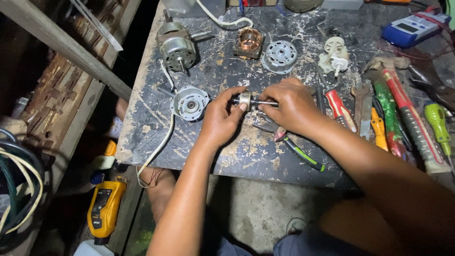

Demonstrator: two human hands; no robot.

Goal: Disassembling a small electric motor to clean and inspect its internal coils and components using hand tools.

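- Rotor on a steel shaft (247, 100): held level just above the worn black table (227, 142), near its middle, between both hands.
- Left hand (219, 118): fingers closed on the rotor's left end.
- Right hand (293, 106): fingertips pinched on the shaft's right end.
- Motor end housing with white cord (190, 103): on the table, just left of the left hand.
- Pliers (290, 142): lying under the right hand.
- Copper-wound stator (249, 42), round grey cover (279, 56): farther back.
- Screwdrivers and hammer (403, 114): at right.
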